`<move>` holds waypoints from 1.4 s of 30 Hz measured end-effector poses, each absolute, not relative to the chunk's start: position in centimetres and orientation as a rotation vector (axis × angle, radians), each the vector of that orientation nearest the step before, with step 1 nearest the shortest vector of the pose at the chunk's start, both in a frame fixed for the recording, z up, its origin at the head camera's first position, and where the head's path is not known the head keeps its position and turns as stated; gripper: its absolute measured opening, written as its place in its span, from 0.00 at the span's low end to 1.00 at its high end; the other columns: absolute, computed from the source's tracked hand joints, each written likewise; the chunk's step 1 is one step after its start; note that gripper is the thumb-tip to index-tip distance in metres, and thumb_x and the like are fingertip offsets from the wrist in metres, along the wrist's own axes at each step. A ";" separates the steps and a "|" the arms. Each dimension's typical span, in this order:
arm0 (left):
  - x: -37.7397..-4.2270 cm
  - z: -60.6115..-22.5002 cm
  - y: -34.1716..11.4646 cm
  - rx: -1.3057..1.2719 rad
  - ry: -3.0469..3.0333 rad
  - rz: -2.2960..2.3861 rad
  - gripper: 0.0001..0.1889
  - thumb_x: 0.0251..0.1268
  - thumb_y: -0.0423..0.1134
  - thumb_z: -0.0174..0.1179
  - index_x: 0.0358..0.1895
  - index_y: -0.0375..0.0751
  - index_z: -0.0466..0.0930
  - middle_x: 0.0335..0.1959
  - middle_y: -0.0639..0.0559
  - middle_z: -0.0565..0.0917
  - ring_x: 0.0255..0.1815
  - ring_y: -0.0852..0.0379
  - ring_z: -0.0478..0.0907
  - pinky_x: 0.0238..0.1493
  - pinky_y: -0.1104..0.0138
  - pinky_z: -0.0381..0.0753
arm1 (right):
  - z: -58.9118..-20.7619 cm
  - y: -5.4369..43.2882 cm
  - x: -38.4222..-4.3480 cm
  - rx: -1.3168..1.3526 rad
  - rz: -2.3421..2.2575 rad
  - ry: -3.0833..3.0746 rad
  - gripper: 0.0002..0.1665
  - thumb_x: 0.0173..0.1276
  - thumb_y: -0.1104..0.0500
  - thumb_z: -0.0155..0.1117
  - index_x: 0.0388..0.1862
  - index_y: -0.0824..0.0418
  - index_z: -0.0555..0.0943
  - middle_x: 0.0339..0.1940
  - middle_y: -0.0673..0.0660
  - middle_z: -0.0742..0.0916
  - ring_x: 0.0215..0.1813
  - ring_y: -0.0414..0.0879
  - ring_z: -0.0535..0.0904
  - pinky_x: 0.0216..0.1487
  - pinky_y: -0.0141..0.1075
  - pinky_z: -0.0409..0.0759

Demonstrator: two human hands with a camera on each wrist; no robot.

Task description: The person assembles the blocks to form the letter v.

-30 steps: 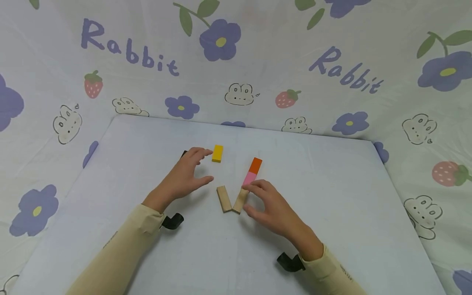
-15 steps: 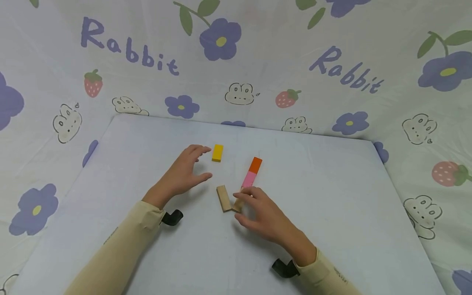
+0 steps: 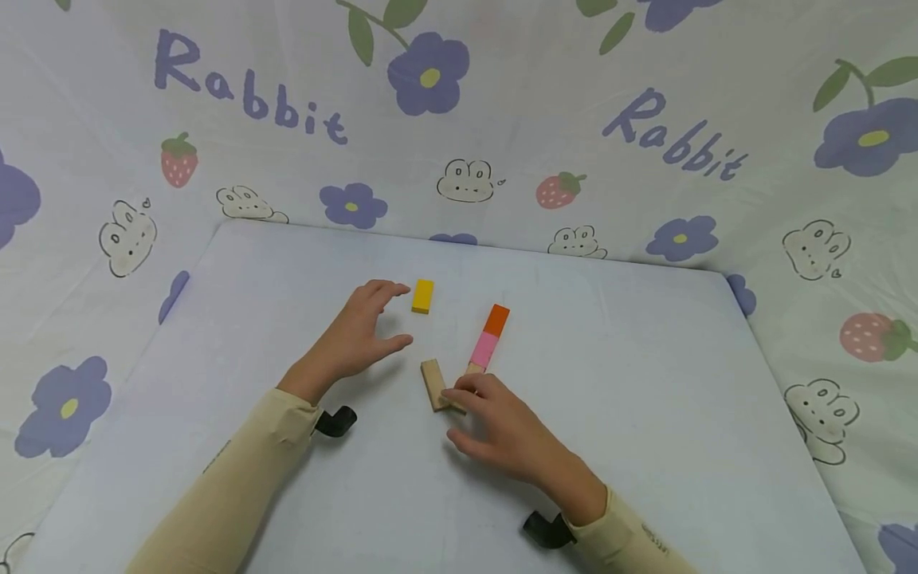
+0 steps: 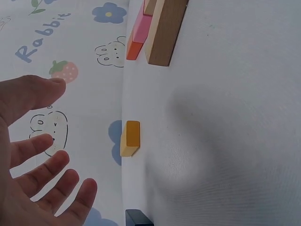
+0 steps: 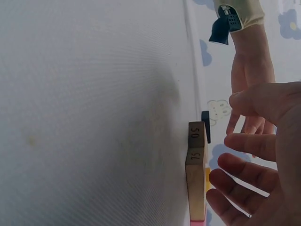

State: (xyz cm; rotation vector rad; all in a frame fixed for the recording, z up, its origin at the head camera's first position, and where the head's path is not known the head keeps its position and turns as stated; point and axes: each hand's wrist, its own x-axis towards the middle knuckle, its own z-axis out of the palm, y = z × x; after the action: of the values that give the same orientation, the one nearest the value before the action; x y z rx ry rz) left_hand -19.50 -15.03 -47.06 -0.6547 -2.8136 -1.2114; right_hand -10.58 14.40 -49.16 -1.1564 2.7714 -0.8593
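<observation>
My left hand (image 3: 351, 335) hovers with fingers spread, just left of a yellow block (image 3: 422, 296), holding nothing. A dark block (image 4: 137, 217) sits at the bottom of the left wrist view; in the head view that hand hides it. Two plain wooden blocks meet at their near ends in a V. The left one (image 3: 433, 383) is mostly visible; the right one (image 5: 195, 188) is largely covered by my right hand (image 3: 502, 430) in the head view. That hand's fingers are apart and loosely bent over the V's tip. A pink block (image 3: 484, 349) and an orange block (image 3: 496, 320) continue the right arm of the V.
The blocks lie on a white tabletop (image 3: 645, 383). Behind it hangs a cloth (image 3: 402, 151) printed with rabbits, flowers and strawberries. A black wrist camera (image 3: 335, 422) sticks out below the left sleeve, another black camera (image 3: 548, 530) beside the right sleeve.
My right hand has moved left and nearer, from beside the right wooden block to over the V's tip. The left hand shifted slightly, covering the dark block. The blocks have not moved.
</observation>
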 end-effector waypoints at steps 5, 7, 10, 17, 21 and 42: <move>-19.5 -47.0 -15.0 -0.649 -2.822 -1.200 0.39 0.70 0.44 0.75 0.80 0.42 0.70 0.78 0.41 0.68 0.70 0.39 0.69 0.69 0.45 0.76 | -49.2 14.0 -10.5 -1.221 -0.824 2.767 0.23 0.73 0.54 0.76 0.65 0.53 0.87 0.62 0.52 0.83 0.66 0.47 0.76 0.65 0.44 0.81; -19.5 -47.0 -15.0 -0.648 -2.820 -1.201 0.38 0.70 0.44 0.75 0.80 0.41 0.70 0.78 0.41 0.68 0.72 0.40 0.68 0.69 0.45 0.75 | -49.1 13.9 -10.5 -1.238 -0.815 2.764 0.23 0.73 0.54 0.76 0.65 0.53 0.87 0.62 0.52 0.83 0.66 0.47 0.76 0.66 0.44 0.80; -19.6 -47.0 -15.0 -0.649 -2.818 -1.202 0.38 0.70 0.44 0.75 0.79 0.41 0.70 0.78 0.40 0.68 0.73 0.40 0.67 0.70 0.44 0.74 | -49.1 13.8 -10.5 -1.243 -0.794 2.762 0.23 0.73 0.53 0.76 0.65 0.53 0.87 0.62 0.51 0.83 0.66 0.46 0.76 0.65 0.43 0.81; -19.5 -47.1 -15.0 -0.654 -2.811 -1.193 0.38 0.70 0.43 0.75 0.79 0.41 0.70 0.78 0.40 0.68 0.73 0.40 0.66 0.71 0.44 0.74 | -49.4 13.8 -10.6 -1.233 -0.744 2.775 0.23 0.73 0.53 0.76 0.65 0.54 0.87 0.60 0.51 0.84 0.64 0.45 0.75 0.62 0.41 0.81; -19.6 -47.1 -15.0 -0.646 -2.813 -1.187 0.38 0.69 0.43 0.76 0.79 0.41 0.71 0.77 0.41 0.69 0.73 0.40 0.66 0.71 0.45 0.74 | -49.5 13.7 -10.6 -1.241 -0.713 2.784 0.24 0.73 0.53 0.76 0.65 0.55 0.88 0.59 0.50 0.84 0.63 0.45 0.75 0.63 0.41 0.81; -20.4 -47.1 -15.2 -0.635 -2.846 -1.180 0.38 0.70 0.45 0.75 0.79 0.40 0.70 0.78 0.39 0.69 0.72 0.38 0.67 0.70 0.43 0.74 | -49.4 13.6 -10.7 -1.266 -0.601 2.800 0.24 0.73 0.53 0.76 0.65 0.56 0.88 0.60 0.49 0.85 0.64 0.44 0.77 0.65 0.41 0.80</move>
State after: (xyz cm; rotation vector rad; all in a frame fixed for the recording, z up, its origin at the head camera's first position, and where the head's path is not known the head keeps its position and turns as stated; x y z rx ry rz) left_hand -20.43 -15.21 -47.09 -0.6345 -2.8461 -1.1801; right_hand -10.69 13.58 -49.40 -1.2663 2.8000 -0.6006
